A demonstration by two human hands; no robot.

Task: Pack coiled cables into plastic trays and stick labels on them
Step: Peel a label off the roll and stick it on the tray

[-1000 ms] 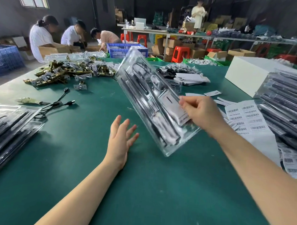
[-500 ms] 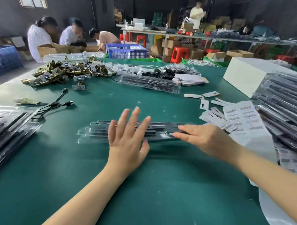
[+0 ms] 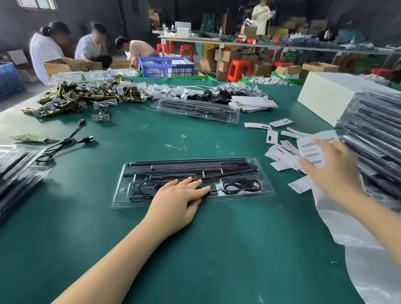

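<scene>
A clear plastic tray (image 3: 235, 176) lies flat on the green table in front of me, holding black rods and coiled black cables. My left hand (image 3: 179, 197) rests flat on the tray's near edge with its fingers straight. My right hand (image 3: 329, 169) hovers with spread fingers over a sheet of barcode labels (image 3: 310, 149) at the right, holding nothing. Loose white label backings (image 3: 280, 153) lie scattered beside the sheet.
A second filled tray (image 3: 196, 109) lies further back. Stacks of packed trays stand at the right (image 3: 383, 141) and at the left edge (image 3: 7, 175). A brass hardware pile (image 3: 78, 96), a loose black cable (image 3: 66, 141), a white box (image 3: 328, 95) and people at the far side.
The tray, held up in my right hand a second ago, now lies flat on the table. My left hand came down onto it and my right hand moved right to the labels.
</scene>
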